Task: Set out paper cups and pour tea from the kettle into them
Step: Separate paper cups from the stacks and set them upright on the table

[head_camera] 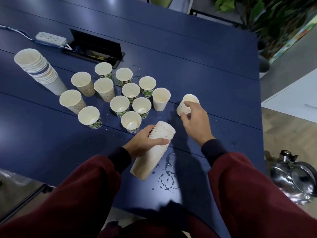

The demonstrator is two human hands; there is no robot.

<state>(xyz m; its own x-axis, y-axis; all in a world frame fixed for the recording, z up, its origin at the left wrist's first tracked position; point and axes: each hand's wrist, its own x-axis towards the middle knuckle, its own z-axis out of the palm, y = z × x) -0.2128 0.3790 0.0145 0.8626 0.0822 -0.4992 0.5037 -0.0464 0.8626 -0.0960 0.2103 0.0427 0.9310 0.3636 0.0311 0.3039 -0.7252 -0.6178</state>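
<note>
Now L hand [145, 140] grips cup stack [147, 163], tilted far-right.

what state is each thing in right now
left hand, gripping the cup stack
cup stack, tilted, in hand
right hand, gripping the single cup
single cup, tilted, in hand
set-out cups, upright, no tea seen
second stack, resting on the table, untouched
table, wet with drops near the front
kettle, off the table, untouched
cable hatch, open
</note>
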